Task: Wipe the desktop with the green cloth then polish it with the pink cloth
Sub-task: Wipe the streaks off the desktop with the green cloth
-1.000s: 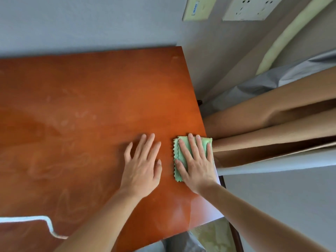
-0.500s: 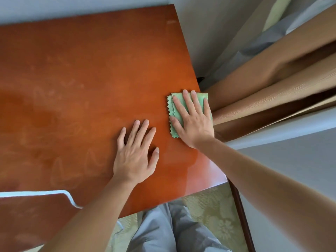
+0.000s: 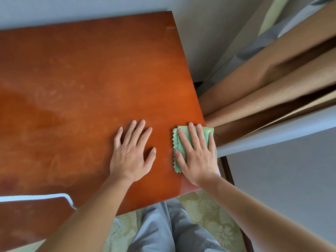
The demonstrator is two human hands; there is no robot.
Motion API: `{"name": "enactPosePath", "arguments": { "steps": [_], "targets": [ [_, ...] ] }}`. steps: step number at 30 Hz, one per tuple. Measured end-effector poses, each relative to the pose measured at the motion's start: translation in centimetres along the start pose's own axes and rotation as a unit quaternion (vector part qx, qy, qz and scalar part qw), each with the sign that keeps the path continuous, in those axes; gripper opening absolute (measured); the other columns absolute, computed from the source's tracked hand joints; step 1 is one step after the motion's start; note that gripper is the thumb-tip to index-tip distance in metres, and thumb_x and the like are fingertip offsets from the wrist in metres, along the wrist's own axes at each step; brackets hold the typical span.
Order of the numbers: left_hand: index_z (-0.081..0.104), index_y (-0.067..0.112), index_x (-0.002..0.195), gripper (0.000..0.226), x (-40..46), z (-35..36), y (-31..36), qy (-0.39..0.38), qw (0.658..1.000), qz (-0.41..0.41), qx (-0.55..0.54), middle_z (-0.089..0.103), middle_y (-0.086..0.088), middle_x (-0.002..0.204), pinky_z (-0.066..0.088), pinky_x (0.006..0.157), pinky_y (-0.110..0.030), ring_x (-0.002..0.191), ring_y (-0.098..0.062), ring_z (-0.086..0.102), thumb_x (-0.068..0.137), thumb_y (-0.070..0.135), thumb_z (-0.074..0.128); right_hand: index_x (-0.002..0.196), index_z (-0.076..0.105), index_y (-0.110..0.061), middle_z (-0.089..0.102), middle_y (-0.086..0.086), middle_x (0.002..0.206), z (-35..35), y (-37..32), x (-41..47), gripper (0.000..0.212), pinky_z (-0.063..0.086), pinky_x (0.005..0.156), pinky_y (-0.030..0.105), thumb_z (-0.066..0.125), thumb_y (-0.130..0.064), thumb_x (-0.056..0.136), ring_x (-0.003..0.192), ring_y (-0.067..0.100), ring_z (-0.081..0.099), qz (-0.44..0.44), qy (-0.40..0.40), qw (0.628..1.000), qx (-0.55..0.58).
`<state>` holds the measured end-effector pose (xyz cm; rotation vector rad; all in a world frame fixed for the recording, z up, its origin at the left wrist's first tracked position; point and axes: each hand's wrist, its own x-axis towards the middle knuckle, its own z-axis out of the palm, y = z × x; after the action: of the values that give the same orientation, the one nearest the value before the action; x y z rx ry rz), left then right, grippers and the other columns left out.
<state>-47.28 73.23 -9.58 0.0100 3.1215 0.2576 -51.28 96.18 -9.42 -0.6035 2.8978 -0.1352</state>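
Right hand (image 3: 197, 157) presses flat, fingers straight, on green cloth (image 3: 205, 133) at the counter's (image 3: 91, 88) right edge, nearer the front corner than half a second ago. Left hand (image 3: 132, 153) rests flat, fingers spread, beside the cloth. Wiping continues; streaks remain left.

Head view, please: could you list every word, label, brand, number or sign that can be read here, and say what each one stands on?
None: no legible text shows anywhere in this view.
The desktop bears only faint smear marks, not writing.
The green cloth under the right hand shows no label or tag.
The curtain and the patterned floor carry no print.
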Motion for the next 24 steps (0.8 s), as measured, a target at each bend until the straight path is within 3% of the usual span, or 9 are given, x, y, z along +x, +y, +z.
{"name": "enactPosePath", "arguments": {
  "steps": [11, 24],
  "targets": [
    [0.04, 0.023, 0.152, 0.062, 0.1, -0.1, 0.0, -0.009, 1.0, -0.005, 0.003, 0.028, -0.003, 0.166, 0.014, 0.124, -0.054, 0.155, -0.023, 0.019, 0.098, 0.053, 0.034, 0.159, 0.013, -0.031, 0.012, 0.005, 0.167, -1.1, 0.7, 6.2, 0.064, 0.011, 0.122, 0.057, 0.014, -0.061, 0.103, 0.154, 0.028, 0.003, -0.022, 0.007, 1.0, -0.016],
    [0.04, 0.021, 0.152, 0.064, 0.1, -0.1, 0.0, -0.007, 1.0, -0.006, -0.001, 0.028, -0.004, 0.166, 0.011, 0.124, -0.054, 0.155, -0.025, 0.019, 0.099, 0.055, 0.03, 0.16, 0.013, -0.029, 0.008, 0.006, 0.167, 0.5, 1.1, -5.9, 0.065, 0.01, 0.121, 0.058, 0.027, -0.057, 0.103, 0.154, 0.029, -0.001, -0.014, -0.012, 1.0, -0.002]
  ]
}}
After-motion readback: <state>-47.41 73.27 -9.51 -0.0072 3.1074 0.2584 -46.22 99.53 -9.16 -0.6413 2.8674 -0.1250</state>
